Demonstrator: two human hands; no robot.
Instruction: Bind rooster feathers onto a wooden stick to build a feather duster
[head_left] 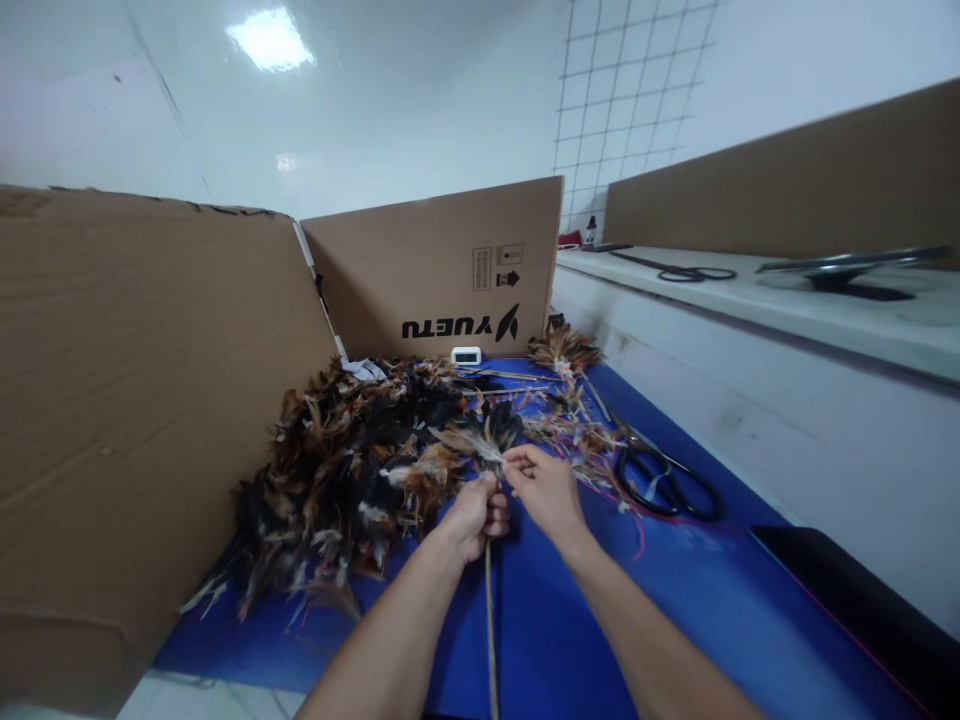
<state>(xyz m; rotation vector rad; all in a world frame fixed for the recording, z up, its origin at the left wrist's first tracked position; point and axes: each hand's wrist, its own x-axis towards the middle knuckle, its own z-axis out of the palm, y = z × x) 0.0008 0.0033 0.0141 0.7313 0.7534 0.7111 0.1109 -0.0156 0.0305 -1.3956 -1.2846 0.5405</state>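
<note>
My left hand (478, 512) is closed around a thin stick (491, 620), which runs down toward the bottom edge of the view. Just above it, my right hand (541, 488) pinches the pale base of some feathers (484, 440) at the top of the stick. These feathers fan out away from me, brown on the left and dark on the right. A large heap of brown, black and white feathers (322, 480) lies to the left of my hands on the blue table surface (555, 620).
Black-handled scissors (667, 485) lie on the right, near pink strings and feather scraps (585, 440). A feather bundle (566, 350) and a small white display (466, 356) stand at the back. Cardboard walls (420, 260) border the left and back. A black object (847, 600) lies at the right edge.
</note>
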